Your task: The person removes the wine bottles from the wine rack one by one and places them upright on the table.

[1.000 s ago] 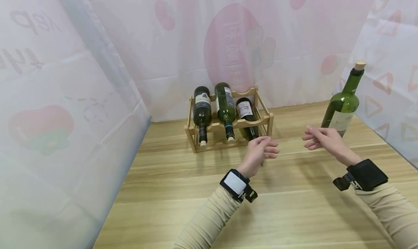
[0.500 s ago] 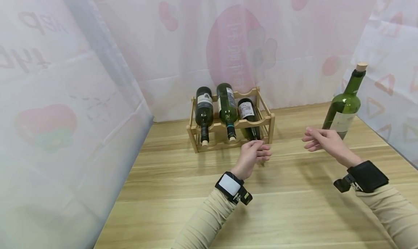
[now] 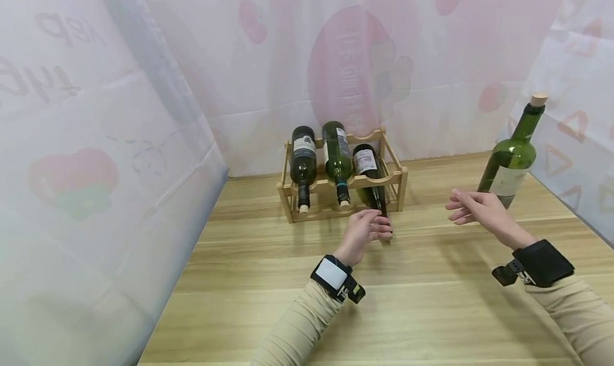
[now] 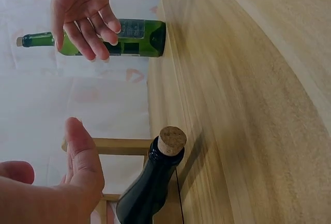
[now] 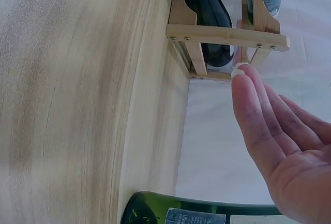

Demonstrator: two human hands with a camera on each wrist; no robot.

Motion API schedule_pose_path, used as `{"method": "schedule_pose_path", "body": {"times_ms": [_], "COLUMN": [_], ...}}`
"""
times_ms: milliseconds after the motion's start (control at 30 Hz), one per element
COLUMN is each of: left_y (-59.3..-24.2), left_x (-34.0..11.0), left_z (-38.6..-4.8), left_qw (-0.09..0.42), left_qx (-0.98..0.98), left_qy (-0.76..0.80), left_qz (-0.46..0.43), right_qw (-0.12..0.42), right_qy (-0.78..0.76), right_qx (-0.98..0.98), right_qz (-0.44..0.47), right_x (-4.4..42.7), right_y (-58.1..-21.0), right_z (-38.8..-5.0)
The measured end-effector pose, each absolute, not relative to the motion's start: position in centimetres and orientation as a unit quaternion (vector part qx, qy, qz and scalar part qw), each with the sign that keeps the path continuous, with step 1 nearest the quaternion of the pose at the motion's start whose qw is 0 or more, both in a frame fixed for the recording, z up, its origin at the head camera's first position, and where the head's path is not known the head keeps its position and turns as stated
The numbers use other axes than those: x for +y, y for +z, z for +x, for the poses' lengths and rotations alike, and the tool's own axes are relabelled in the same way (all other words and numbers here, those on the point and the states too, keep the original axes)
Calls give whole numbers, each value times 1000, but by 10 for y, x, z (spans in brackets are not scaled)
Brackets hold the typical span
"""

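My left hand (image 3: 362, 233) hovers in front of the wooden wine rack (image 3: 402, 187), fingers relaxed, holding nothing. Close by is the corked neck of a dark wine bottle (image 3: 369, 179) lying in the rack's lower right; the left wrist view shows its cork (image 4: 172, 140) apart from the fingers. Two more corked bottles, one dark (image 3: 303, 166) and one green (image 3: 338, 163), lie on the upper tier. My right hand (image 3: 484, 211), loosely extended and holding nothing, is beside an upright green wine bottle (image 3: 510, 161) at the right; in the head view it overlaps the bottle's base.
A light wooden table (image 3: 288, 291) carries the rack and the standing bottle. Printed white-and-pink curtains (image 3: 268, 78) close off the back and both sides. Each wrist wears a black strap with a small camera.
My left hand has drawn left and slightly back toward me, uncovering the neck of the lower bottle. My right hand is nearly still, and the bottles stay in place.
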State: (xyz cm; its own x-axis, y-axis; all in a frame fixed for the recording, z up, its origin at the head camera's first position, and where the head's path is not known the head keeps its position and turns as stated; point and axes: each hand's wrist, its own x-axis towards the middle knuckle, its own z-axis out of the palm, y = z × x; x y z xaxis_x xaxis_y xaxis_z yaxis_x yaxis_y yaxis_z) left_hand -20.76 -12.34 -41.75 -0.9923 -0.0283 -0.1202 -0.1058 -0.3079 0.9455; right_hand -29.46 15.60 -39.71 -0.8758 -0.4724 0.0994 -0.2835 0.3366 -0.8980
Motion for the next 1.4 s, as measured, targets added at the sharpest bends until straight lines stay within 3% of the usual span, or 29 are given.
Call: {"method": "schedule_pose_path", "body": {"times_ms": [867, 1400], "left_y": [-432, -414], "left_x": [-149, -167], "left_z": [-207, -220], "left_qw": [-11, -61], "left_qx": [567, 542], "left_qy": [819, 832], "left_qz": [-83, -98], "right_qw": [101, 98], "right_qy": [-527, -523], "right_qx": [809, 814], "right_qz": [-239, -233], "right_x": [147, 150], "right_y": [-403, -406], "right_z": [-294, -293]}}
